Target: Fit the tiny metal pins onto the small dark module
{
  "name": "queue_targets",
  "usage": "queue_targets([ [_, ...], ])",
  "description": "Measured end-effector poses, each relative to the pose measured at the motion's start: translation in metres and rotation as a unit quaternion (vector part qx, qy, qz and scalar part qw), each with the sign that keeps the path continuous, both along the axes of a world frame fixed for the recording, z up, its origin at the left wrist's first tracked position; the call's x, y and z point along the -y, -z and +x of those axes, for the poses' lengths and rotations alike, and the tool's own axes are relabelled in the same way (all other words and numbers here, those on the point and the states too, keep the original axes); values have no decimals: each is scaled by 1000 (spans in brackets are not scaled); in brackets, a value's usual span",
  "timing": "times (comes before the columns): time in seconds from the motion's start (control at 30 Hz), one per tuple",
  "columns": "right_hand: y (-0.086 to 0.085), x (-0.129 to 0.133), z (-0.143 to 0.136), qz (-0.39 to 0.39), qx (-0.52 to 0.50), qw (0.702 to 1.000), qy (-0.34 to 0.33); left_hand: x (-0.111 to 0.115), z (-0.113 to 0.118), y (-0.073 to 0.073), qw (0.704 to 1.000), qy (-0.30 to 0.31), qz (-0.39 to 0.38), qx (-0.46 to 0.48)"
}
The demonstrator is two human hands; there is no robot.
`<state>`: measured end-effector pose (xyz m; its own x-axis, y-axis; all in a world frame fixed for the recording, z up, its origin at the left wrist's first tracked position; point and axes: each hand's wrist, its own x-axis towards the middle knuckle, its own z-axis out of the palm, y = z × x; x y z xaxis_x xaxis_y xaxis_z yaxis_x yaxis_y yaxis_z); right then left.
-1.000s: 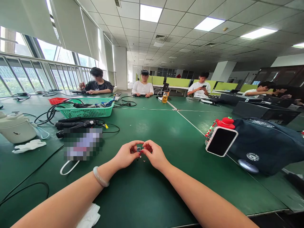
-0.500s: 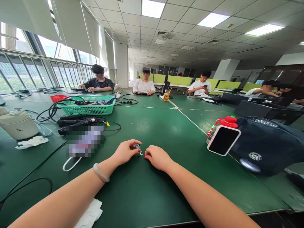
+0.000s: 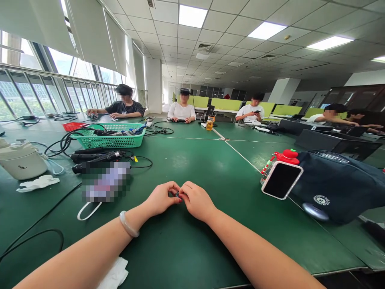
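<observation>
Between the thumb and fingers of my left hand (image 3: 162,197) is a small circuit board (image 3: 177,194), mostly hidden now by the fingers. My right hand (image 3: 196,200) has closed in a pinch at the board's right side, its fingertips against those of the left. Whether the right fingers grip the board itself or some tiny part, I cannot tell. Both hands are just above the green table (image 3: 180,249), near its middle front.
To the left lie a green basket (image 3: 112,140), black cables, a black handheld device (image 3: 99,160), a blurred pouch (image 3: 106,182) and tissues (image 3: 37,183). On the right, a phone (image 3: 282,180) leans by a red-capped bottle (image 3: 285,156) and a dark bag (image 3: 333,180). Several people sit beyond.
My right hand has moved left and up to meet the left hand at the board, which is now largely covered. The person at the far left has spread their hands apart.
</observation>
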<state>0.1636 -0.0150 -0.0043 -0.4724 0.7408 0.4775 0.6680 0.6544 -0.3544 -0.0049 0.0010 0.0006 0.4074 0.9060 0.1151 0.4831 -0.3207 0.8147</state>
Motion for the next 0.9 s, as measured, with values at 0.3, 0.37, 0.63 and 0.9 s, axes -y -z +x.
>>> queue_targets([
  [0.3, 1, 0, 1, 14, 11, 1000, -9, 0, -1, 0, 1000, -1, 17, -5],
  [0.37, 1, 0, 1, 7, 9, 1000, -6, 1, -1, -2, 999, -3, 29, -17],
  [0.63, 0, 3, 1, -20, 3, 1000, -5, 2, 0, -4, 998, 7, 44, -37],
  [0.9, 2, -1, 2, -67, -45, 997, 14, 3, 0, -4, 997, 15, 63, -50],
])
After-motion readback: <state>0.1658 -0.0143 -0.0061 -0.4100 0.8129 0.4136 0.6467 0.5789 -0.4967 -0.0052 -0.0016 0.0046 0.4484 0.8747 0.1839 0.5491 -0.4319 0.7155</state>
